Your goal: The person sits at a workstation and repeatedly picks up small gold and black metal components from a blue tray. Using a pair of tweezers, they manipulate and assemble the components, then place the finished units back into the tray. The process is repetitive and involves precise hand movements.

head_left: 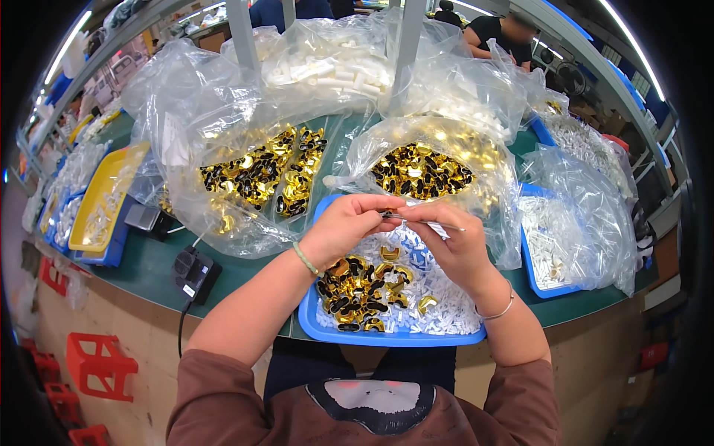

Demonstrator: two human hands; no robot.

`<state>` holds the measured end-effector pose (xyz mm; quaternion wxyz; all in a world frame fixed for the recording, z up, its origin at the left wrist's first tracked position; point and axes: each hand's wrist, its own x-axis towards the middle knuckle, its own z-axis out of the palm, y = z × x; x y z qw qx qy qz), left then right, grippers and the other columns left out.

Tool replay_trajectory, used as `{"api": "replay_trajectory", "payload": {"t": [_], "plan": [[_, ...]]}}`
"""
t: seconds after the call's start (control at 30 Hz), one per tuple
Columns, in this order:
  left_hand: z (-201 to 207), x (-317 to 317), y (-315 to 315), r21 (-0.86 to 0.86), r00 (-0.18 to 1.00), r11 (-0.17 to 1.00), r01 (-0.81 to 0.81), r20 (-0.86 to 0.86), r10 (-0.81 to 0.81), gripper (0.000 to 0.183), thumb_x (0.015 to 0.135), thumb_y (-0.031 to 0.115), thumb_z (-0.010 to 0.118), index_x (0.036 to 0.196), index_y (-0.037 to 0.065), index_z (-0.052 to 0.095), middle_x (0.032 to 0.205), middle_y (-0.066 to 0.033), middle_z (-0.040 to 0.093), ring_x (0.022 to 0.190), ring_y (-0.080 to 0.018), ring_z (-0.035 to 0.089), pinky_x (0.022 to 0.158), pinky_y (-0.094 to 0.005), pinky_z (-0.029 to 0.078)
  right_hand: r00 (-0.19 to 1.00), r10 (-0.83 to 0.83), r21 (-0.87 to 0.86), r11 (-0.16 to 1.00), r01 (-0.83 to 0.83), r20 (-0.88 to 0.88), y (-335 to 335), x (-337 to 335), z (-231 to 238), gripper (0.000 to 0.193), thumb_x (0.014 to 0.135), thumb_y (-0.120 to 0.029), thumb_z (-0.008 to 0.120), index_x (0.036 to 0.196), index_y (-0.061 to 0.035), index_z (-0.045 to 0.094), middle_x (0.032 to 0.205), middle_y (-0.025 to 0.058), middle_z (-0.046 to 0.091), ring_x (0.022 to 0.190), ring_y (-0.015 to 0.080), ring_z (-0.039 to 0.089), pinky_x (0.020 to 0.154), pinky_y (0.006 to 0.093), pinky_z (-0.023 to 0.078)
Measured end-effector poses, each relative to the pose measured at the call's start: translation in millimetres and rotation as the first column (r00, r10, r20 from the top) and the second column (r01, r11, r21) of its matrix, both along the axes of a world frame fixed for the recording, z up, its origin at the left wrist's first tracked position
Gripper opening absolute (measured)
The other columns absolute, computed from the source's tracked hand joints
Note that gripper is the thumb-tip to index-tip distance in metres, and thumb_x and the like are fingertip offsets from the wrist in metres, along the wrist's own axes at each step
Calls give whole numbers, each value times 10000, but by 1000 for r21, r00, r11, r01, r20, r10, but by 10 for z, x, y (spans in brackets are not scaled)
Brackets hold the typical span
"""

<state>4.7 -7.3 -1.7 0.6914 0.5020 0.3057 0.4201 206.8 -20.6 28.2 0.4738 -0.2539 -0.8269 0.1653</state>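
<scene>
Above the blue tray [394,340], my left hand [338,230] and my right hand [454,249] meet at the fingertips. Pinched in the left fingers is a small dark piece [387,214], mostly covered by them. Between the right thumb and fingers I hold a slim metal tool [446,225], possibly tweezers; its tip is hidden near the small piece. Below the hands, shiny gold-and-black curved pieces [353,297] are heaped on the tray's left side. Small white plastic parts [450,316] cover its right side, with a few gold pieces among them.
Clear bags of gold-and-black pieces [253,175] [424,171] lie open behind the tray. Beyond is a large bag of white parts [327,74]. Another blue tray [547,286] stands right, a yellow tray [93,241] left, near a black corded device [195,273]. Grey posts [407,52] rise behind.
</scene>
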Motion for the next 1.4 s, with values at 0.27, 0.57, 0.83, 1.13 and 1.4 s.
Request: {"api": "replay_trajectory", "payload": {"t": [0.27, 0.57, 0.83, 1.13, 1.4], "plan": [[36, 29, -33, 61, 997, 997, -57, -58, 60, 344, 903, -4, 451, 1211, -55, 593, 1148, -94, 644, 1013, -121, 629, 898, -241, 502, 991, -29, 219, 976, -1, 133, -56, -59, 50, 199, 769, 16, 711, 938, -68, 649, 828, 78, 662, 735, 245, 651, 628, 328, 528], [-40, 43, -12, 216, 988, 974, -71, -122, 99, 311, 895, 5, 475, 1164, -59, 617, 1125, -100, 658, 1022, -133, 624, 898, -260, 497, 986, -86, 247, 968, 48, 146, -106, -82, 32, 194, 773, -13, 705, 946, -62, 631, 821, 83, 645, 735, 251, 642, 614, 342, 525], [-28, 67, -40, 306, 950, 946, -110, -247, 190, 286, 887, 13, 506, 1133, -56, 634, 1081, -85, 673, 981, -129, 631, 888, -265, 497, 963, -109, 353, 936, 16, 245, -129, -84, 8, 206, 776, 17, 688, 962, -52, 634, 853, 106, 658, 764, 261, 653, 620, 336, 531], [26, 35, -33, -68, 994, 994, -82, 69, 87, 314, 905, 8, 454, 1163, -94, 602, 1184, -146, 623, 1047, -165, 622, 957, -292, 504, 999, -14, 101, 995, 9, 49, -68, -39, 38, 180, 782, 46, 690, 938, -25, 631, 852, 118, 660, 765, 276, 654, 657, 326, 521], [41, -8, -16, -95, 981, 994, -54, 181, 71, 344, 888, -12, 423, 1170, -135, 576, 1212, -180, 604, 1083, -180, 609, 971, -290, 506, 997, -51, 124, 991, 44, 54, -50, -32, 38, 176, 784, 52, 685, 928, -27, 623, 831, 122, 650, 740, 279, 648, 627, 340, 509]]}}
